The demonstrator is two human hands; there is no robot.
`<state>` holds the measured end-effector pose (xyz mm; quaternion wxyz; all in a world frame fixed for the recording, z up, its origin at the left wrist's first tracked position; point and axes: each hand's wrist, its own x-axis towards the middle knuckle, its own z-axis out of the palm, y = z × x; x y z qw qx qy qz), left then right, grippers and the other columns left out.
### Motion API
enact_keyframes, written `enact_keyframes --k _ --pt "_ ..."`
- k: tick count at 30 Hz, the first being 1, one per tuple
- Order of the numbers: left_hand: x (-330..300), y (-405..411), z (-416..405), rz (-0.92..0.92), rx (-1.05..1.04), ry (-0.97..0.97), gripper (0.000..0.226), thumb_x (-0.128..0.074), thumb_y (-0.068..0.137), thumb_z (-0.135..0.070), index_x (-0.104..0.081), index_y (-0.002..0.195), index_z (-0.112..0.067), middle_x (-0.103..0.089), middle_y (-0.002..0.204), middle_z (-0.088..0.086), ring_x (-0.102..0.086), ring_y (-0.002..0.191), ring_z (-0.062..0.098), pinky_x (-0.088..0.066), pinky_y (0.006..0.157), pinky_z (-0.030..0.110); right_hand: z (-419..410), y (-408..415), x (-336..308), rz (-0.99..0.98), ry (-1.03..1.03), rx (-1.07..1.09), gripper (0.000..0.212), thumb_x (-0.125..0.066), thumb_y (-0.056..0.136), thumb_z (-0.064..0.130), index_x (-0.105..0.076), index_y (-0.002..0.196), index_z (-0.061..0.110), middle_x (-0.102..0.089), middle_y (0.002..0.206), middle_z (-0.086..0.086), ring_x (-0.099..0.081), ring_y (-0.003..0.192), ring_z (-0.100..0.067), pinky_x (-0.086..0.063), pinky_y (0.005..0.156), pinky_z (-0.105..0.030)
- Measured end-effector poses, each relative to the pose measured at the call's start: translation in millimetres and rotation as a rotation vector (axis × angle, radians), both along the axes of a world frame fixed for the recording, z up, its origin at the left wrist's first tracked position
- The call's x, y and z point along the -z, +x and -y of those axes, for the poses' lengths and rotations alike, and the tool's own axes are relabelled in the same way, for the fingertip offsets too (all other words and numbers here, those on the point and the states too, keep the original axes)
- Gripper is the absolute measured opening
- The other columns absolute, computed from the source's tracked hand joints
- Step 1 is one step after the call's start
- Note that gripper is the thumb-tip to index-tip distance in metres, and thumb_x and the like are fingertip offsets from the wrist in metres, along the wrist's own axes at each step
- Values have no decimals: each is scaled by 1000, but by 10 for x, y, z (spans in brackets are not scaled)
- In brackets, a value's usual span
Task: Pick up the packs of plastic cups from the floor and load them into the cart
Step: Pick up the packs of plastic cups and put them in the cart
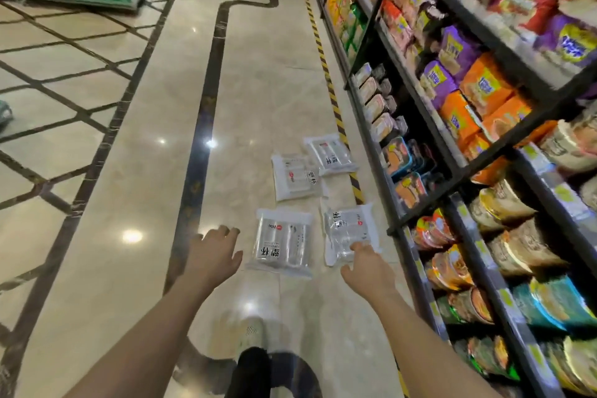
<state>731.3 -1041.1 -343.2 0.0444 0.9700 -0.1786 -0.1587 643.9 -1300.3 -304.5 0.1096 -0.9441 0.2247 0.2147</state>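
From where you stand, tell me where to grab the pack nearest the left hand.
Take the near-left pack by its long left edge, coming from the left hand side. It lies flat with its crinkly film border exposed there, and the right hand already reaches the neighbouring pack.

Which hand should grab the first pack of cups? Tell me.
Right hand: its fingertips already reach the near edge of the clear plastic cup pack beside the shelf. The open left hand sits apart from every pack.

This is a shop aisle: tall black shelves [452, 126] packed with bright snack and noodle packets [484, 84] (price tags along the edges) run beside a polished marble floor [258, 74] edged with yellow-black hazard tape [326, 74].
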Motion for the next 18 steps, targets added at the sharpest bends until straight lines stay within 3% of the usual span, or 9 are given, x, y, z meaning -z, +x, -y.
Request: enact_keyframes --k 8,13,18 --pt "1535 1270 562 -93 -11 71 43 -44 91 -36 -45 129 -16 -52 128 6 -52 116 27 -39 92 38 503 1456 1634 -89 108 21 50 -47 93 31 -35 139 14 -46 136 -10 -48 122 -27 -44 91 -34" --pt "3234 1717 837 -153 -14 143 46 -44 92 -37 -42 132 -16 -50 132 6 -50 119 26 -38 95 37 751 1930 3359 -145 161 51 51 -47 93 31 -34 139 15 -45 136 -8 -49 121 -27 -45 90 -36" --pt "4862 2048 1096 -254 -175 27 55 -46 92 -39 -34 138 -13 -43 137 10 -47 121 29 -43 92 40 954 2234 5063 -128 283 240 62 -51 92 36 -28 143 10 -40 144 -12 -45 128 -29 -42 97 -39"
